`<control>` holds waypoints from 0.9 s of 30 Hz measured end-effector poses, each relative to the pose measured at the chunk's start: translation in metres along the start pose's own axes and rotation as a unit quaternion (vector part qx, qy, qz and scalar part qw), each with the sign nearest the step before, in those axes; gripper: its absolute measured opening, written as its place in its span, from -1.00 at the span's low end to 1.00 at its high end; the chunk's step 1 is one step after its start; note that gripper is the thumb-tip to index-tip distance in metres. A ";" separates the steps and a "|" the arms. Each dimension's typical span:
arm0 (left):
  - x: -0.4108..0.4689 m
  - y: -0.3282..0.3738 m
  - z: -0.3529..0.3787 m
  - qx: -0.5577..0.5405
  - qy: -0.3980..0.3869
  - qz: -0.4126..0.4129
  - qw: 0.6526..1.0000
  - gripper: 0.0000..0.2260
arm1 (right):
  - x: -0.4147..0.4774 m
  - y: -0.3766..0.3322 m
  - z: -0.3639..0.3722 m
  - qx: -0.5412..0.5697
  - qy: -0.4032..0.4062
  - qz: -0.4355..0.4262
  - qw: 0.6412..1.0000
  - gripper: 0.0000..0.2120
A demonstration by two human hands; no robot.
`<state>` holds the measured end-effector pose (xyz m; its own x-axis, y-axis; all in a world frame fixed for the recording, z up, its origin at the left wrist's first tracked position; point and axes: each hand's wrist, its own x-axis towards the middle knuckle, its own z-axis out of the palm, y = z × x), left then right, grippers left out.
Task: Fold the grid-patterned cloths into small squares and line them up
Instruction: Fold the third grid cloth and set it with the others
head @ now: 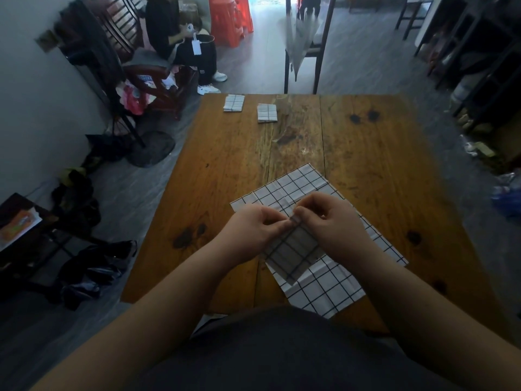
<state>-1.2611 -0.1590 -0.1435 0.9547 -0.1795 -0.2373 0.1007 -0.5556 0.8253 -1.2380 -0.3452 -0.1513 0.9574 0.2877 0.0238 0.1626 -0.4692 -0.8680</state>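
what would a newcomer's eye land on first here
First, the left hand and right hand at the near middle of the wooden table, both pinching the top corner of a small folded cloth. Under it a larger grid cloth lies spread flat. Near the far left edge sit two finished pieces, the left square and the right square, slightly apart.

The counter is of orange-brown wood, with darker grain lines and some black knots. The open cloth is white with a grid of thin black lines. The folded cloth has the same black grid, but its ground looks grey in the shadow. The first small square and the second small square are white with dark grid lines. The floor is grey. The stools are bright red.
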 end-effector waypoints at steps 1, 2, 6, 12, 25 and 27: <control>0.000 -0.002 0.000 0.002 0.003 -0.003 1.000 -0.84 | 0.001 0.000 -0.002 0.010 0.014 0.007 1.000 -0.91; -0.001 -0.005 0.000 0.006 0.007 -0.004 1.000 -0.86 | 0.003 0.000 -0.006 0.026 0.028 0.015 0.999 -0.92; -0.005 -0.018 -0.003 -0.015 0.023 -0.004 1.000 -0.90 | 0.006 0.002 -0.022 0.096 0.058 0.049 0.992 -0.90; -0.005 -0.023 -0.010 0.035 -0.002 -0.008 0.999 -0.91 | 0.002 0.005 -0.014 0.122 0.053 0.060 0.989 -0.92; 0.013 -0.006 0.004 0.048 -0.028 0.019 0.998 -0.83 | 0.001 0.011 0.007 0.147 -0.018 0.060 0.987 -0.93; 0.010 -0.012 0.002 0.042 -0.023 0.003 0.999 -0.86 | 0.006 0.012 0.005 0.153 -0.013 0.071 0.986 -0.93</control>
<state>-1.2536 -0.1562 -0.1568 0.9408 -0.2193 -0.2584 0.0700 -0.6204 0.7812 -1.2317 -0.3446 -0.1638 0.9585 0.2598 -0.1176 -0.0559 -0.2333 -0.9708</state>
